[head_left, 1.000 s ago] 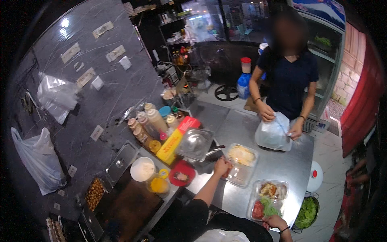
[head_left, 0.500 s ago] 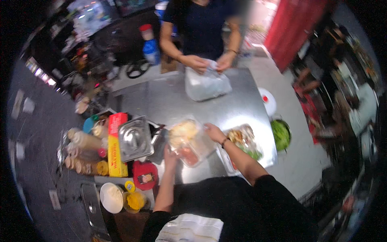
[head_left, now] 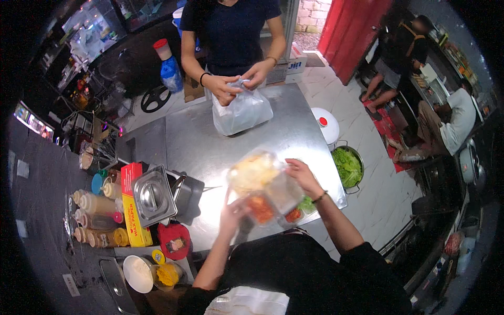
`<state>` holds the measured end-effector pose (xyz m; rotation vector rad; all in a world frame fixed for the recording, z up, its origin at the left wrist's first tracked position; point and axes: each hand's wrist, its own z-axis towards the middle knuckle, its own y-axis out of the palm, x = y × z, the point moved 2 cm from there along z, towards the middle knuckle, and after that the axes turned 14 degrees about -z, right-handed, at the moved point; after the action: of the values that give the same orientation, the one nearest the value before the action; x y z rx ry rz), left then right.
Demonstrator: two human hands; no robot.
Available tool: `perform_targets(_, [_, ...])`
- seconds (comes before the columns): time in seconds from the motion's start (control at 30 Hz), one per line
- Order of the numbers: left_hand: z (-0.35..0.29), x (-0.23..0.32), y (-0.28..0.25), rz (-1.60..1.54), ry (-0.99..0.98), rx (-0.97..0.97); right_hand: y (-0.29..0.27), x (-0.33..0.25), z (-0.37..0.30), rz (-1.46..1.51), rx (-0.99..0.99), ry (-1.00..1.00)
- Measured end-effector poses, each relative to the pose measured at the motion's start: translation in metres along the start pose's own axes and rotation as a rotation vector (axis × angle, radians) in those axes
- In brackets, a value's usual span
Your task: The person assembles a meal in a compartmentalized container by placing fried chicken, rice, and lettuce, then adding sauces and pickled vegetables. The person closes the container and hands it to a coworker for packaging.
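Note:
Between my hands is a clear plastic food container (head_left: 257,184), tilted and blurred, held above the steel table (head_left: 197,139). Its compartments show pale yellow pieces, a reddish chopped filling and something whitish. My left hand (head_left: 233,210) grips its left edge near the red filling. At its right edge, my right hand (head_left: 300,173) has fingers around the rim. Partly hidden under it, at the table's near right, lies a second tray of food with green leaves (head_left: 307,203). Across the table, another person's hands pinch the top of a white plastic bag (head_left: 242,113).
At left stand a wax paper box (head_left: 135,205), a lidded steel pan (head_left: 153,195), sauce bottles (head_left: 97,203), a white bowl (head_left: 138,274) and a yellow-filled tub (head_left: 168,274). Beyond the table's right edge are a pot of lettuce (head_left: 347,167) and a white lid (head_left: 325,126). People sit far right.
The container has moved slightly right and now covers more of the second tray. My right hand has shifted right with it. The whole view has turned, sliding the bag leftward in the picture.

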<state>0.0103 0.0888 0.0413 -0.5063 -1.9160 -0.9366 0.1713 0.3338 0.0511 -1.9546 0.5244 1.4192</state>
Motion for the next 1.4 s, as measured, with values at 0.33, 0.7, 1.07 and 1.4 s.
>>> perform_targets(0.33, [0.004,-0.088,0.093,-0.091,-0.096,-0.063,-0.1,0.089,-0.036,0.079,-0.014,0.111])
perform_targets(0.7, [-0.054,0.197,0.033,0.762,0.553,0.516,-0.165,0.104,-0.024,0.253,0.145,0.138])
perform_targets(1.07, [-0.277,0.567,-0.361,0.34,1.099,1.929,-0.18,0.1,0.0,0.287,0.332,0.077])
perform_targets(1.4, [-0.311,0.633,-0.527,0.71,0.903,2.113,-0.094,0.074,-0.016,0.188,0.712,0.253])
